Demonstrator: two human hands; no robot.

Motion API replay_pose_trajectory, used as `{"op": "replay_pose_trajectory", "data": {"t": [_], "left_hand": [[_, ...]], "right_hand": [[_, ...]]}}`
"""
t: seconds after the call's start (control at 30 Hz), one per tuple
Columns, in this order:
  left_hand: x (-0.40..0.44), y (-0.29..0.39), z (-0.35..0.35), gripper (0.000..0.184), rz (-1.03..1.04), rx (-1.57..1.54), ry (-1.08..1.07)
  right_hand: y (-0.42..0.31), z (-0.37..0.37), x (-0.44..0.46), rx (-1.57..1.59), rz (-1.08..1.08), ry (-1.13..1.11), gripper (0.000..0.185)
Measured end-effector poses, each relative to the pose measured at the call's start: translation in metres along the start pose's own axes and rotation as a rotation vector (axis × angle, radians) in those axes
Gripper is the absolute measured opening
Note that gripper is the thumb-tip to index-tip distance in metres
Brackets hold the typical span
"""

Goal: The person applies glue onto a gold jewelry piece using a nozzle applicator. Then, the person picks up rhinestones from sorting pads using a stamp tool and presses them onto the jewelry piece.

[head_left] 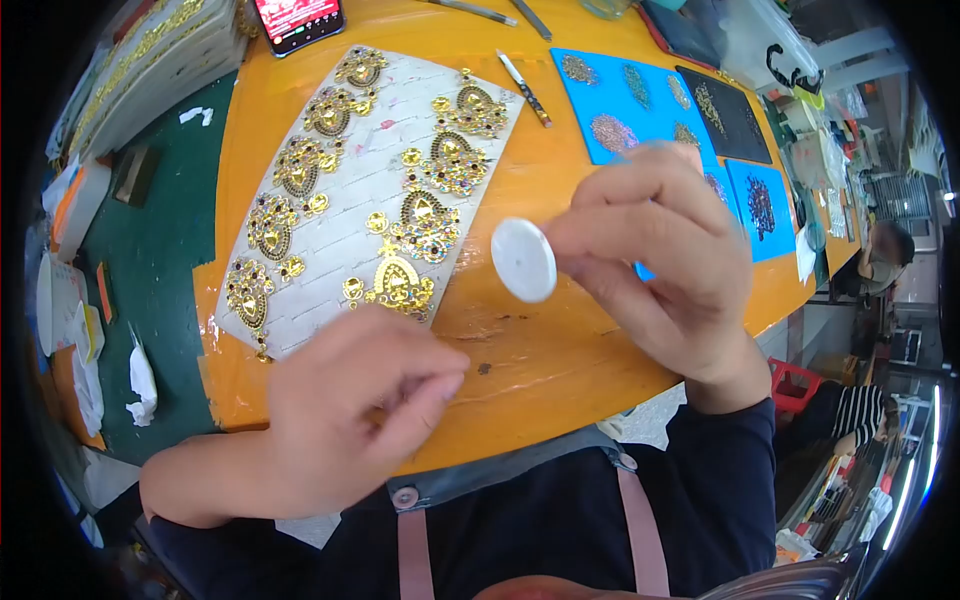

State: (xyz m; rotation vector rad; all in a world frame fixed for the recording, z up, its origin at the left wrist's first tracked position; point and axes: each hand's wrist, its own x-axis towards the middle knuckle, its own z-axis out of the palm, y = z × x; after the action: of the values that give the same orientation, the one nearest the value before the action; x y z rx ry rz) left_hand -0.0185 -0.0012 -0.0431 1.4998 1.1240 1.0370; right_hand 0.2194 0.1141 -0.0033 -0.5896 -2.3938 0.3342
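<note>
My right hand (670, 250) pinches a small white round disc (522, 262) between thumb and fingers, tilted and raised above the table. My left hand (350, 410) is curled, thumb against the forefinger, near the lower edge of a pale board (375, 160). Whatever it may hold is hidden or too small to see. Ornate gold jewelry pieces lie on the board in two columns. Most carry dark and coloured stones; the nearest right-hand piece (397, 280) shows mostly bare gold at its centre. My left hand hides part of the board's lower edge.
Blue trays (585, 95) with small piles of coloured stones lie right, beside a black tray (745, 130). A pen-like tool (525, 90) rests on the orange tabletop (540, 345). A phone (300, 22) stands at the back. Other people sit at far right.
</note>
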Motion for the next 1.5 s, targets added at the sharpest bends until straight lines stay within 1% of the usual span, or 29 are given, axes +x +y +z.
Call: {"op": "replay_pose_trajectory", "data": {"t": [0.07, 0.1, 0.17, 0.2, 0.27, 0.3, 0.37, 0.4, 0.5, 0.57, 0.7, 0.73, 0.87, 1.0, 1.03, 1.1, 1.17, 1.2, 1.27, 1.3, 1.33, 1.37, 1.4, 1.47, 1.5], "left_hand": [[0.001, 0.009, 0.004, 0.014, 0.314, 0.434, -0.049], [0.002, 0.013, 0.004, 0.014, 0.318, 0.447, -0.045], [0.004, 0.02, 0.0, 0.011, 0.185, 0.414, 0.01], [0.006, 0.02, -0.002, 0.011, 0.186, 0.427, 0.02], [0.01, 0.014, -0.007, 0.014, 0.147, 0.183, 0.255], [0.01, 0.014, -0.009, 0.014, 0.149, 0.192, 0.261], [0.009, 0.013, -0.011, 0.017, 0.116, 0.094, 0.27], [0.008, 0.012, -0.011, 0.017, 0.118, 0.095, 0.276], [0.004, 0.011, -0.009, 0.018, 0.096, 0.017, 0.26], [0.003, 0.013, -0.011, 0.016, 0.048, 0.04, 0.152], [0.004, 0.012, -0.009, 0.017, -0.002, -0.024, 0.131], [0.005, 0.012, -0.008, 0.017, -0.029, -0.084, 0.117], [0.004, 0.012, -0.007, 0.018, -0.066, -0.201, 0.081], [0.005, 0.013, -0.009, 0.017, -0.101, -0.197, 0.042], [0.005, 0.012, -0.008, 0.016, -0.112, -0.21, 0.035], [0.005, 0.011, -0.008, 0.015, -0.119, -0.208, 0.035], [0.006, 0.011, -0.008, 0.01, -0.205, -0.263, 0.022], [0.006, 0.011, -0.008, 0.01, -0.2, -0.251, 0.021], [0.008, 0.013, -0.005, 0.004, -0.241, -0.325, 0.041], [0.009, 0.013, -0.003, 0.004, -0.234, -0.32, 0.016], [0.009, 0.012, -0.006, 0.004, -0.173, -0.217, 0.075], [0.013, 0.011, -0.008, 0.005, -0.105, -0.116, 0.124], [0.015, 0.014, -0.01, 0.005, -0.086, -0.119, 0.08], [0.02, 0.025, -0.017, 0.004, -0.034, 0.064, 0.164], [0.029, 0.029, -0.019, 0.004, -0.019, 0.059, 0.136]], "right_hand": [[0.003, 0.0, -0.001, 0.013, 0.0, -0.015, 0.023], [0.004, 0.0, -0.001, 0.027, -0.007, -0.038, 0.023], [0.004, 0.002, -0.003, 0.05, -0.031, -0.062, 0.023], [0.003, 0.003, -0.004, 0.073, -0.037, -0.096, 0.024], [0.0, 0.003, -0.006, 0.107, -0.043, -0.118, 0.021], [-0.002, 0.003, -0.006, 0.133, -0.034, -0.147, 0.019], [-0.005, 0.004, -0.006, 0.133, -0.053, -0.142, 0.02], [-0.006, 0.004, -0.006, 0.13, -0.064, -0.14, 0.021], [-0.008, 0.006, -0.008, 0.154, -0.046, -0.178, 0.021], [-0.009, 0.007, -0.008, 0.156, -0.054, -0.183, 0.021], [-0.013, 0.005, -0.006, 0.14, -0.078, -0.182, 0.019], [-0.013, 0.006, -0.006, 0.139, -0.08, -0.182, 0.019], [-0.014, 0.009, -0.006, 0.167, -0.083, -0.177, 0.023], [-0.014, 0.011, -0.006, 0.181, -0.107, -0.198, 0.024], [-0.014, 0.01, -0.005, 0.183, -0.118, -0.194, 0.024], [-0.016, 0.007, -0.005, 0.172, -0.077, -0.258, 0.014], [-0.015, 0.01, -0.007, 0.189, -0.086, -0.241, 0.015], [-0.014, 0.01, -0.008, 0.203, -0.082, -0.232, 0.017], [-0.016, 0.009, -0.006, 0.196, -0.088, -0.206, 0.019], [-0.018, 0.006, -0.009, 0.185, -0.084, -0.191, 0.021], [-0.02, -0.002, -0.012, 0.16, -0.064, -0.173, 0.021], [-0.023, -0.013, -0.015, 0.131, -0.092, -0.184, 0.023], [-0.023, -0.024, -0.021, 0.1, -0.116, -0.197, 0.025], [-0.02, -0.048, -0.044, 0.007, -0.051, -0.144, 0.025], [-0.016, -0.062, -0.057, -0.053, -0.02, -0.111, 0.025]]}}
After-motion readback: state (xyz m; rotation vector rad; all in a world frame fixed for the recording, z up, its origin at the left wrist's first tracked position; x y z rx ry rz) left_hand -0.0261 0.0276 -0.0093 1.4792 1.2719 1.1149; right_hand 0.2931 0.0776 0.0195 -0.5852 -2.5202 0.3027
